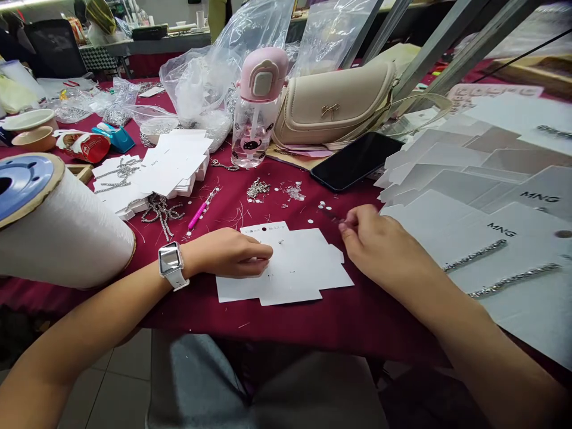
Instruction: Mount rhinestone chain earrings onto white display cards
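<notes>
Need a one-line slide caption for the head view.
Left hand over a white card, right hand beside it pinching a dark, blurred item, silver chains beyond on dark-red cloth.

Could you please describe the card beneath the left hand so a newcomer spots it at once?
On the dark red tablecloth, look to the near edge. There the left hand rests on a white card with a notched outline. Unlike the overlapping cards at right, it lies apart from any pile.

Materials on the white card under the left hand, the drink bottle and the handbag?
White card: likely matte paperboard; flat, crisp-cut edges.
Drink bottle: glossy see-through body, plastic or glass, can't tell which.
Handbag: smooth cream leather or imitation, judging by soft sheen and seamed flap.
</notes>
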`<state>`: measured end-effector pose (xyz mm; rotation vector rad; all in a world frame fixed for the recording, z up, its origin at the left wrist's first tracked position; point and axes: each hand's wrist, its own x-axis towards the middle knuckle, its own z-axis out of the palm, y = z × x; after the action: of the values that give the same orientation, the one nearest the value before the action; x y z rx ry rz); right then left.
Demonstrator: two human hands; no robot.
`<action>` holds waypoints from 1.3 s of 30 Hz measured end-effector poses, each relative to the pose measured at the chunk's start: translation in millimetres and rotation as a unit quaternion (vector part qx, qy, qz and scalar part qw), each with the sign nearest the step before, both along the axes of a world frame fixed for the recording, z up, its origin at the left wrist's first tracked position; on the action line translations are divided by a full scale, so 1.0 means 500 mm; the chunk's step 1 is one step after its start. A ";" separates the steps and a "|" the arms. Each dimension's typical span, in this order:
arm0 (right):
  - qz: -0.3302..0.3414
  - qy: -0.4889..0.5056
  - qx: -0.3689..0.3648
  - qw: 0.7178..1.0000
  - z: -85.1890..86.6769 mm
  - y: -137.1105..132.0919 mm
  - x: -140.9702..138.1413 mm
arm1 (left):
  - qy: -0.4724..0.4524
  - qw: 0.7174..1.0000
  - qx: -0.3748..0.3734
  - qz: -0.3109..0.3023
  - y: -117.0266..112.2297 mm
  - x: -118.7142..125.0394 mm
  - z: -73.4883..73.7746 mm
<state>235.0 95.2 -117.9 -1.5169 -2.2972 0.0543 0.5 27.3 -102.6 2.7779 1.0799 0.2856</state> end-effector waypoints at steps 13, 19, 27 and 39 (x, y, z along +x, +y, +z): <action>0.209 0.061 0.063 0.974 0.023 -0.075 -0.035 | -0.027 1.000 -0.004 0.002 -0.001 0.002 -0.005; 0.189 -0.042 0.252 0.948 0.007 -0.083 -0.055 | -0.035 0.999 -0.008 -0.006 0.001 0.002 -0.004; 0.163 -0.070 0.267 0.947 0.008 -0.093 -0.064 | -0.036 0.999 -0.002 -0.008 0.005 0.002 -0.006; 0.163 -0.076 0.282 0.942 0.005 -0.092 -0.069 | -0.036 0.999 -0.016 -0.017 0.003 0.001 -0.006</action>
<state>200.3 49.3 -115.4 -0.8704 -2.3721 -0.5991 1.1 29.0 -105.4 2.7326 1.0120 0.3583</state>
